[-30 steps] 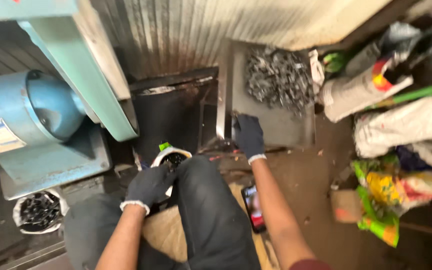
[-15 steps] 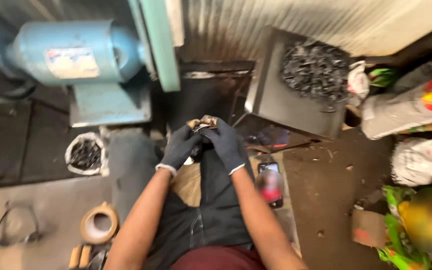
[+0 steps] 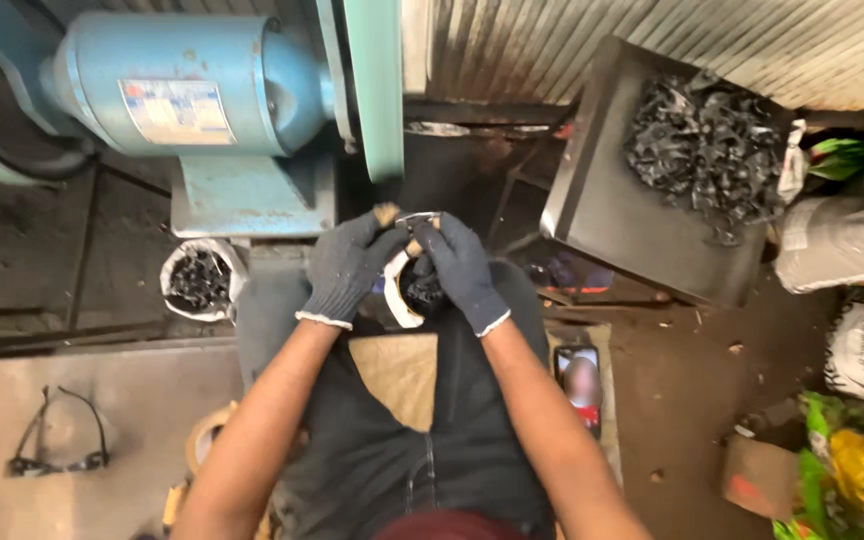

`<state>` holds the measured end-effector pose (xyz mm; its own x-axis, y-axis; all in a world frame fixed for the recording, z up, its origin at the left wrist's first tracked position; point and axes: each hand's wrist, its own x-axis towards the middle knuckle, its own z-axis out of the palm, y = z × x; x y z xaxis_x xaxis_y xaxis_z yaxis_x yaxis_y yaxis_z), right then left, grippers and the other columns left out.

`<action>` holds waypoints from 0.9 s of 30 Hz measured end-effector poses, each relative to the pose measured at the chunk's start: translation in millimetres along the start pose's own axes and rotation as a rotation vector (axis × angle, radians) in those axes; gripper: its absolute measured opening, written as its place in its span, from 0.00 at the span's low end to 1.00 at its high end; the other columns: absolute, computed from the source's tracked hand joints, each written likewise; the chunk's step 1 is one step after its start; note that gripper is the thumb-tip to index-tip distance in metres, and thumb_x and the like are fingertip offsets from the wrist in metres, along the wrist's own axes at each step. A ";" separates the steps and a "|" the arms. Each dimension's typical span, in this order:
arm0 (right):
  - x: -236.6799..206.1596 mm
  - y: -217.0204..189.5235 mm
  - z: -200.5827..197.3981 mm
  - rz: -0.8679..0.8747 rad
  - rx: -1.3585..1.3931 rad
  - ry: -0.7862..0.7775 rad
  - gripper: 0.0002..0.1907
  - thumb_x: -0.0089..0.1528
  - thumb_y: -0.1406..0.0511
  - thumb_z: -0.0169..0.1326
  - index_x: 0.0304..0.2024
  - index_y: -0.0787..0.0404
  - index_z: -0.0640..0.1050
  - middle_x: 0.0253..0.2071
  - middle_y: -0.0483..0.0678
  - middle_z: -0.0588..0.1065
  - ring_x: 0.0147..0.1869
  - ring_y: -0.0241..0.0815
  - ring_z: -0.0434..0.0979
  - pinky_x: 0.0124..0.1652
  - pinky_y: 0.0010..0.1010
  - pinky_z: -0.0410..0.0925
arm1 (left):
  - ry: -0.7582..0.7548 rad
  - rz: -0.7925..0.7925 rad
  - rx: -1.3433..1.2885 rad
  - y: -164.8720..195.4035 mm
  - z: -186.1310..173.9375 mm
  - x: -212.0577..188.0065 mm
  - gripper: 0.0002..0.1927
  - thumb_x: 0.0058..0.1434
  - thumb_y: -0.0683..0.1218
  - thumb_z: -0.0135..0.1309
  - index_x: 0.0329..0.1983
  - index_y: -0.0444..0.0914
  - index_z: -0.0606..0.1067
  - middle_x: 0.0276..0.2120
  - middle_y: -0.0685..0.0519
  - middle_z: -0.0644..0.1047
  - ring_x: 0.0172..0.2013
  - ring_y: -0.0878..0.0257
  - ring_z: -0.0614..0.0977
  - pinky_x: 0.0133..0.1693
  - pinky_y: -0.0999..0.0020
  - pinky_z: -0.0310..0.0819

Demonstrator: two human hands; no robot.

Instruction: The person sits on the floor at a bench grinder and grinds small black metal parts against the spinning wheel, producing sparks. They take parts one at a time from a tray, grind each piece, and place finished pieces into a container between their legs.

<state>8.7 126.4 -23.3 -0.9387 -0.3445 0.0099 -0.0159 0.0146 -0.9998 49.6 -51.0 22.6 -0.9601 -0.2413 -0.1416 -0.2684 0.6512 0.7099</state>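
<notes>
Your left hand [image 3: 345, 268] and right hand [image 3: 460, 268], both in dark gloves, meet just in front of the blue motor [image 3: 192, 85]. Together they pinch a small metal part [image 3: 412, 222], each grip clenched on it, held above the white cup [image 3: 402, 290] of dark pieces on your lap. A second cup [image 3: 197, 280] sits on the floor to your left. A tray [image 3: 642, 230] heaped with dark metal parts lies to your right, and a phone [image 3: 582, 375] rests by your right thigh.

Metal workshop: blue motor [image 3: 192, 85], tray [image 3: 602, 215] w/ metal scrap [image 3: 707, 145], corrugated wall [image 3: 592, 45].
</notes>
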 end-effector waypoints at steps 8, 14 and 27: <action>70.6 90.1 41.2 0.193 -0.064 0.007 0.12 0.72 0.65 0.49 0.47 0.69 0.80 0.37 0.58 0.75 0.40 0.51 0.72 0.40 0.41 0.63 | 0.223 -0.189 -0.204 -49.1 40.2 60.3 0.21 0.68 0.59 0.51 0.40 0.36 0.80 0.32 0.39 0.80 0.35 0.41 0.83 0.37 0.52 0.73; 86.8 92.4 29.1 -0.305 -0.476 0.054 0.11 0.66 0.67 0.52 0.48 0.62 0.82 0.43 0.52 0.79 0.48 0.46 0.77 0.50 0.35 0.69 | 0.268 -0.274 -0.211 -48.2 62.4 74.3 0.20 0.64 0.55 0.55 0.39 0.32 0.82 0.32 0.37 0.80 0.34 0.42 0.82 0.37 0.53 0.72; 22.8 36.0 31.5 -0.014 -0.227 0.294 0.14 0.69 0.64 0.50 0.52 0.65 0.79 0.45 0.49 0.81 0.49 0.36 0.80 0.50 0.28 0.70 | 0.095 -0.102 -0.135 0.8 17.2 27.3 0.21 0.65 0.59 0.55 0.45 0.39 0.83 0.35 0.41 0.82 0.36 0.47 0.83 0.36 0.56 0.72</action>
<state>-2.4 89.5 -59.6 -0.9961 -0.0626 0.0618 -0.0747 0.2308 -0.9701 21.8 -44.7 7.5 -0.9150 -0.3719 -0.1564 -0.3445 0.5187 0.7825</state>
